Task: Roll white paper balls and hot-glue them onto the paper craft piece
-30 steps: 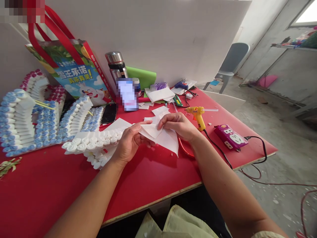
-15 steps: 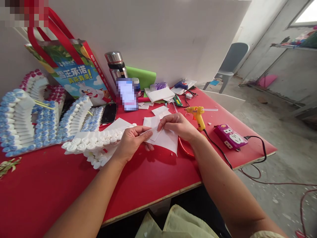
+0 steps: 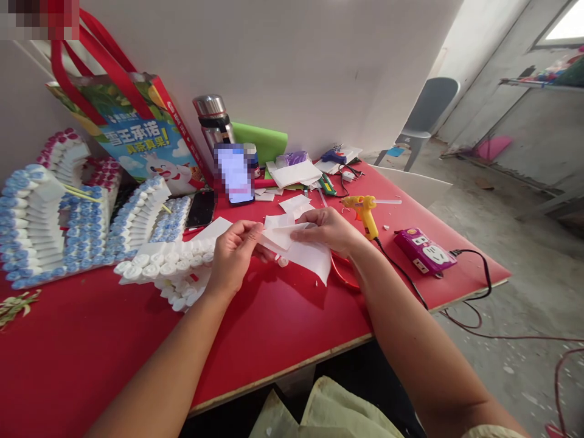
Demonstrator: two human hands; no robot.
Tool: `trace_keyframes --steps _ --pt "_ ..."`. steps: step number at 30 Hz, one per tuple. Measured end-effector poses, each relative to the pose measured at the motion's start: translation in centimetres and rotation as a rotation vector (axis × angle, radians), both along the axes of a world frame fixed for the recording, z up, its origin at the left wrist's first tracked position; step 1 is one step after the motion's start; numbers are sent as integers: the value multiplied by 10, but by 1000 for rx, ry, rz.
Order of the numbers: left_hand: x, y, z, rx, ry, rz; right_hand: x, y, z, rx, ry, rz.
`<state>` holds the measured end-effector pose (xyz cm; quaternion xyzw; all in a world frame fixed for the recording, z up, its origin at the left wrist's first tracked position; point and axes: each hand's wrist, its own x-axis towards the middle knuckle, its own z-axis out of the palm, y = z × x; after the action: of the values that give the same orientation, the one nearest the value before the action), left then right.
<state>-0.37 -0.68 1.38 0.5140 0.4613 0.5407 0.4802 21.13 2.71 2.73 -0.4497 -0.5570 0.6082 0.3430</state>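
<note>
White paper (image 3: 310,258) is stretched between my two hands, just above the red table. My left hand (image 3: 239,249) pinches its left edge between thumb and fingers. A small white roll (image 3: 281,261) shows under the left fingers; whether they grip it I cannot tell. My right hand (image 3: 326,231) has thumb and fingers closed on the paper's upper right part, with a fold between the hands. Left of my left hand stands a piece built from rows of white paper rolls (image 3: 159,261), partly hidden by that hand.
A yellow glue gun (image 3: 366,216) and a purple power strip (image 3: 424,252) lie right, their cords crossing the table. Behind are a phone (image 3: 237,173), a steel flask (image 3: 212,118) and a printed bag (image 3: 146,134). Blue-and-white rolled pieces (image 3: 84,234) stand left. Red-handled scissors or similar (image 3: 342,274) lie beside my right wrist.
My left hand has shifted slightly left and up, and the paper is now folded over more flatly between the hands. A small white roll has come into view beneath the left fingers.
</note>
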Motion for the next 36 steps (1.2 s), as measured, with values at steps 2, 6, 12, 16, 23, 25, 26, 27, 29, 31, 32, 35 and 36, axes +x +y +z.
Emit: trace_keyframes --steps 2,6,12,16,23,25,26,27,29,31,32,35,36 --pt "-2 2 -3 25 -49 59 3 0 1 -43 59 -14" --pt "-3 3 -5 32 -70 6 6 0 2 -70 203 0" --pt "-1 -1 -2 43 -18 -38 3 0 2 -101 251 4" --pt "-3 -2 -4 67 36 30 1 -1 4 -118 262 9" --pt "-2 0 -3 100 -76 24 0 1 1 -110 270 19" --pt "-3 2 -4 36 -91 19 1 3 -2 -105 271 15" --pt "-3 3 -5 8 -73 31 1 3 -3 -105 270 10" --pt "-4 3 -5 -8 -53 52 1 4 -4 -106 268 5" --pt "-6 3 -5 -15 -44 85 0 4 -5 -111 263 5" --pt "-6 2 -2 -36 -93 22 -1 5 -6 -109 257 13" --pt "-6 1 -1 -56 -118 -42 -1 5 -6 -107 251 14" --pt "-3 -3 4 -117 -89 -215 -3 4 -4 -97 192 19" --pt "-2 -4 4 -123 -54 -231 -3 3 -3 -90 157 24"
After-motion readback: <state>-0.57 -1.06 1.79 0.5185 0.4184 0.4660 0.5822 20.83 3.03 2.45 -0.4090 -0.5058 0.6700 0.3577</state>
